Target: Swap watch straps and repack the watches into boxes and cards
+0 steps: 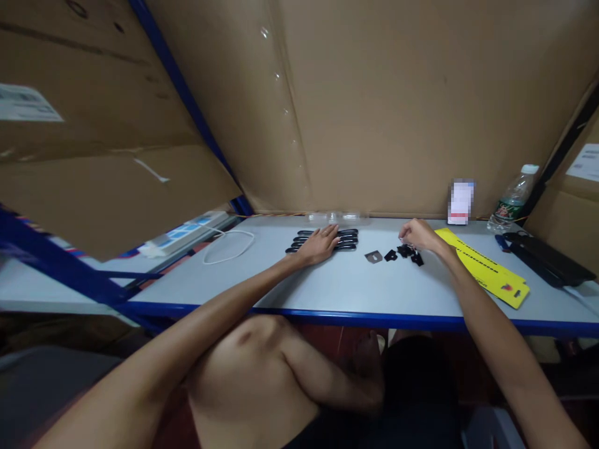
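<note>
Left hand [319,244] laid flat on black handles [347,239] near back edge of tabletop [327,284]; row could be skewed by uneven pressure. Right hand [418,234] curled over black parts [416,258], right of tabletop centre, grip can't be told; neighbours could be scattered if snagged.

4 handles [349,240], 1 plate [369,256], 2 hands: a left hand [321,243] and a right hand [418,234]
The black pieces [388,256] number at least 3, their pile too jumbled for an exact count. At least 1 yellow card [496,274] shows; whether more lie under it cannot be told. Around these: 1 bottle [510,207], 1 phone [460,202], 1 black pouch [547,259], 2 labels [28,103] and 1 desk [290,290].
</note>
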The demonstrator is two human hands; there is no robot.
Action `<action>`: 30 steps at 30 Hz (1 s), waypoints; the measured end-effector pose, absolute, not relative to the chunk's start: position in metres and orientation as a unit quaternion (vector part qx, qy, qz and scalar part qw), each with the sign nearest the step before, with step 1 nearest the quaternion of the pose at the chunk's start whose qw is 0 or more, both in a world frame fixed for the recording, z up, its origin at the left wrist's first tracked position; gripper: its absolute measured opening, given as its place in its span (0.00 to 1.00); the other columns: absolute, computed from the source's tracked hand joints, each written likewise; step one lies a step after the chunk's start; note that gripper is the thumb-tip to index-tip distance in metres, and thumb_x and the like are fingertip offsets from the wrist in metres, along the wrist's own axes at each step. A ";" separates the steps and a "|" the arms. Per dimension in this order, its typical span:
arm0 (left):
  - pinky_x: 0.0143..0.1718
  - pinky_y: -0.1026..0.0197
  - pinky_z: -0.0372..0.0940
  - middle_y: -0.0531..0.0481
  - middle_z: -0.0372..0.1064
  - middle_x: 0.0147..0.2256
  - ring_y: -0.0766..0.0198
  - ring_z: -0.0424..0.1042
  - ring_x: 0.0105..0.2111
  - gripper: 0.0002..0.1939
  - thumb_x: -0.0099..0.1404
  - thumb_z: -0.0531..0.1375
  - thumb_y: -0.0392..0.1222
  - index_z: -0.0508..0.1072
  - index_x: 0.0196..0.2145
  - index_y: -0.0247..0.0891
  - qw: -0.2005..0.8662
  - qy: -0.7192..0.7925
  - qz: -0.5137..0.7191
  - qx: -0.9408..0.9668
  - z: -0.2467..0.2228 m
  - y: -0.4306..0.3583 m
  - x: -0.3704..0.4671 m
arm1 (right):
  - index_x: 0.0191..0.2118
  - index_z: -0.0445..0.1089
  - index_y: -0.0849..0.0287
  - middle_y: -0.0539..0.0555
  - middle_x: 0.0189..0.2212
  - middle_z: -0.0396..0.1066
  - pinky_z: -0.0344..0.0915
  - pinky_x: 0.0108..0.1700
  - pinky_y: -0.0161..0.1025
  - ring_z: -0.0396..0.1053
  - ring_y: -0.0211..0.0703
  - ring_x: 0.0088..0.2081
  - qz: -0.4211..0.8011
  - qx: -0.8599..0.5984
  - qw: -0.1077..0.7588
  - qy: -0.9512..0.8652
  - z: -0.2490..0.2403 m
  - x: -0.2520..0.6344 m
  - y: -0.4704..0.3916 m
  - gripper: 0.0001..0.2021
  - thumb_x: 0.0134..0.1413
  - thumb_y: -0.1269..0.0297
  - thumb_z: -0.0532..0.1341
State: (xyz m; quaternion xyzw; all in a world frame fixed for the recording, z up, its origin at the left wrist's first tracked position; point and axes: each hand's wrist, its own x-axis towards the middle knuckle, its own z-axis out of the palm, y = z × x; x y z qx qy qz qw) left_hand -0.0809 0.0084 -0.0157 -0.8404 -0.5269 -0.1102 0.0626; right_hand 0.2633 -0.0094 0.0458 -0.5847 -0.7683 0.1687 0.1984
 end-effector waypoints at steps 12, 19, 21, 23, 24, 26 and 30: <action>0.44 0.54 0.70 0.37 0.74 0.46 0.49 0.77 0.42 0.17 0.67 0.59 0.47 0.79 0.48 0.38 -0.011 -0.450 -0.052 -0.891 0.015 -0.039 0.014 | 0.35 0.80 0.64 0.61 0.29 0.79 0.66 0.35 0.34 0.76 0.46 0.33 0.091 -0.661 0.102 -0.738 0.043 0.287 -0.010 0.06 0.55 0.66 0.67; 0.47 0.54 0.69 0.38 0.75 0.44 0.50 0.76 0.43 0.16 0.68 0.58 0.43 0.80 0.49 0.38 -0.041 -0.468 -0.125 -0.874 0.000 -0.039 0.052 | 0.31 0.75 0.63 0.58 0.27 0.77 0.68 0.25 0.34 0.74 0.42 0.24 0.230 -0.656 0.103 -0.712 0.038 0.264 -0.013 0.10 0.55 0.60 0.69; 0.48 0.54 0.69 0.37 0.75 0.44 0.49 0.76 0.45 0.15 0.68 0.58 0.43 0.81 0.46 0.37 -0.046 -0.481 -0.135 -0.865 -0.001 -0.041 0.068 | 0.30 0.75 0.64 0.58 0.27 0.77 0.69 0.26 0.33 0.75 0.43 0.24 0.218 -0.656 0.109 -0.714 0.038 0.258 -0.014 0.05 0.53 0.67 0.68; 0.47 0.54 0.69 0.36 0.75 0.45 0.49 0.76 0.44 0.13 0.67 0.59 0.42 0.80 0.44 0.36 -0.053 -0.500 -0.136 -0.853 -0.002 -0.041 0.080 | 0.31 0.76 0.64 0.58 0.27 0.78 0.68 0.26 0.33 0.75 0.43 0.24 0.189 -0.664 0.118 -0.714 0.037 0.255 -0.013 0.02 0.53 0.72 0.67; 0.47 0.55 0.69 0.36 0.75 0.45 0.49 0.76 0.44 0.13 0.67 0.60 0.43 0.80 0.44 0.36 -0.057 -0.509 -0.137 -0.848 -0.002 -0.040 0.085 | 0.31 0.77 0.64 0.58 0.26 0.78 0.68 0.26 0.32 0.75 0.43 0.24 0.178 -0.667 0.122 -0.713 0.036 0.255 -0.011 0.02 0.53 0.73 0.66; 0.47 0.57 0.68 0.36 0.75 0.46 0.50 0.76 0.46 0.13 0.66 0.61 0.43 0.79 0.45 0.35 -0.068 -0.519 -0.144 -0.840 -0.003 -0.039 0.089 | 0.32 0.78 0.64 0.56 0.26 0.77 0.67 0.25 0.31 0.75 0.41 0.24 0.180 -0.662 0.140 -0.714 0.033 0.256 -0.008 0.04 0.52 0.76 0.65; 0.47 0.58 0.67 0.36 0.75 0.48 0.51 0.75 0.48 0.20 0.65 0.63 0.43 0.74 0.53 0.33 -0.097 -0.529 -0.168 -0.826 -0.002 -0.037 0.089 | 0.33 0.78 0.63 0.51 0.25 0.76 0.67 0.25 0.29 0.73 0.38 0.23 0.250 -0.607 0.188 -0.730 0.028 0.254 -0.003 0.05 0.49 0.77 0.66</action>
